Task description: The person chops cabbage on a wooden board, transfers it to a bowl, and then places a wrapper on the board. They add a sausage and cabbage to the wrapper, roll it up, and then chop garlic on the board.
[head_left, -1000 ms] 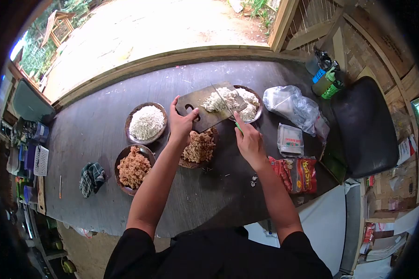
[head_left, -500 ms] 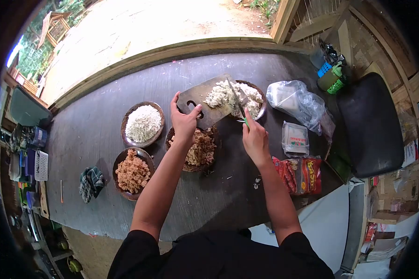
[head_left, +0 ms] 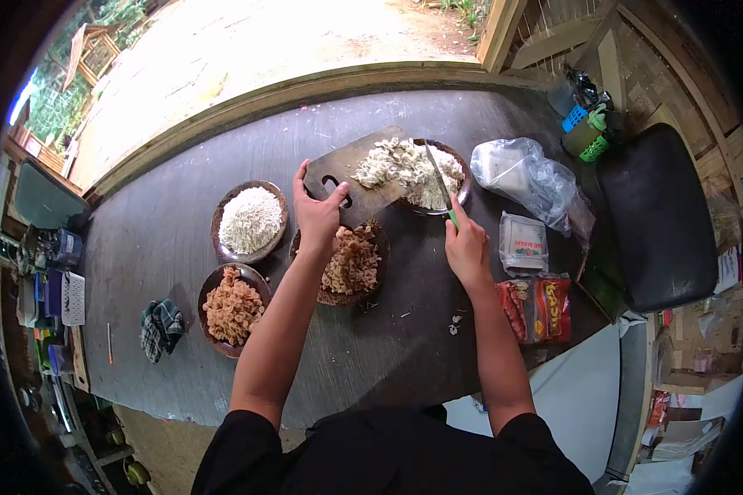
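Note:
My left hand (head_left: 318, 216) grips a cutting board (head_left: 357, 158) by its handle end, thumb by the slot, holding it tilted above the table. Chopped whitish pieces (head_left: 388, 162) lie on the board's far right part. Under that edge stands a brown bowl (head_left: 468, 183) heaped with similar white pieces. My right hand (head_left: 468, 249) is closed around the green handle of a knife (head_left: 439, 177), its blade pointing up and away over the bowl's contents. Below the board, partly behind my left hand, sits a bowl of brown crumbly pieces (head_left: 352, 266).
To the left are a bowl of white shreds (head_left: 251, 221) and a bowl of orange-brown pieces (head_left: 233, 307). A checked cloth (head_left: 163, 328) lies farther left. On the right are a plastic bag (head_left: 524, 177), a white packet (head_left: 523, 243), red packets (head_left: 545, 307) and a black chair (head_left: 656, 223).
The knife in my right hand has moved right, off the board's pieces and over the bowl. My left hand and the board have shifted slightly left. More of the bowl's heap shows.

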### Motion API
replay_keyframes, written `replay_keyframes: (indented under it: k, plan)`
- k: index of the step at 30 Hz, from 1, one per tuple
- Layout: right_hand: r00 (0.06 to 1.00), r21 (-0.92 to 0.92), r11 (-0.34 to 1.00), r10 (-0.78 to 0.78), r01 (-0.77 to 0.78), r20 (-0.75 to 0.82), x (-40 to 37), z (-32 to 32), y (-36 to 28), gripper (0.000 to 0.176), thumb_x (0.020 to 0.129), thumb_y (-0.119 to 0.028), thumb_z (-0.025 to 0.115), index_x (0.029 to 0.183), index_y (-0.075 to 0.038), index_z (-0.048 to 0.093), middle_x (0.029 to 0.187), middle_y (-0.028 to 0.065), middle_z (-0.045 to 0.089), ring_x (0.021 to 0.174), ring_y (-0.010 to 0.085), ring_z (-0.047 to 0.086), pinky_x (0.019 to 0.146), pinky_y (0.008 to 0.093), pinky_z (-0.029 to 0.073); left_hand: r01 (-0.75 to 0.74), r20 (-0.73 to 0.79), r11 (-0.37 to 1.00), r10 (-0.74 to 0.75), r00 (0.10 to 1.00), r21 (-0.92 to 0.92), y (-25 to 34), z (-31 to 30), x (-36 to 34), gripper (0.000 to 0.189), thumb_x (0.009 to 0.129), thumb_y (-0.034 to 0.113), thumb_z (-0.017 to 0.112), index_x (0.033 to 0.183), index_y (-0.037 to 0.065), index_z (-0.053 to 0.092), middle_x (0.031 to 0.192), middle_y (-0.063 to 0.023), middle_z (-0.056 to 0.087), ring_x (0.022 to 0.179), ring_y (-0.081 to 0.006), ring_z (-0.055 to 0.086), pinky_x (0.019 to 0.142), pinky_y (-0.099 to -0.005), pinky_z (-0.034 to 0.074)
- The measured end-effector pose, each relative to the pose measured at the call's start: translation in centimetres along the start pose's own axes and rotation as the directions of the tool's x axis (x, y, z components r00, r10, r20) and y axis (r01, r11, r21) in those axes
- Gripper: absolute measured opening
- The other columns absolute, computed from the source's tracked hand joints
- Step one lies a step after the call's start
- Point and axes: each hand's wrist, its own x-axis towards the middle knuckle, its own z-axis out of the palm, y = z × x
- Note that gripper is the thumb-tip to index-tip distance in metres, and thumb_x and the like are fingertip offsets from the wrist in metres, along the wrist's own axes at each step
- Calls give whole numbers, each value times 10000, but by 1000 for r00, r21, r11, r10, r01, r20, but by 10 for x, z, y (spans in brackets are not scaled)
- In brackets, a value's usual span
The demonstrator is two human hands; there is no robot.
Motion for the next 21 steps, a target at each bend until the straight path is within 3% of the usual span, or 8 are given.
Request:
replay_keyframes:
  k: [6,12,17,21]
  plan:
    - [1000,81,997,-5,6,-18,-3,-3,-13,524,1007,-153,555,1522,-105,473,979,241,693,917,451,671,802,534,531,-32,-6,999,32,999,42,6,-6,2,781,861,-100,734,1522,107,371,1295,-140,584,1117,-214,624,939,-348,561]
    - [996,37,999,33,-37,87,-6,6,-5,529,1006,-148,546,1526,-92,465,977,256,689,925,454,669,809,527,534,-63,-22,994,65,998,85,8,-13,7,768,858,-94,739,1515,99,390,1279,-134,594,1107,-207,627,941,-339,557]
    - [997,113,993,-37,45,-71,-8,9,4,525,1011,-144,536,1527,-84,461,1006,252,691,923,457,668,821,531,532,-90,-25,990,94,995,113,7,-14,10,766,859,-77,748,1516,98,394,1259,-132,608,1093,-207,631,945,-341,547]
    - [988,128,983,-122,134,-93,-9,-2,-22,528,1017,-159,551,1536,-125,462,983,234,688,888,445,672,787,526,536,-62,-31,995,65,997,82,11,3,3,765,863,-73,745,1516,99,386,1250,-133,614,1086,-209,631,937,-344,544]
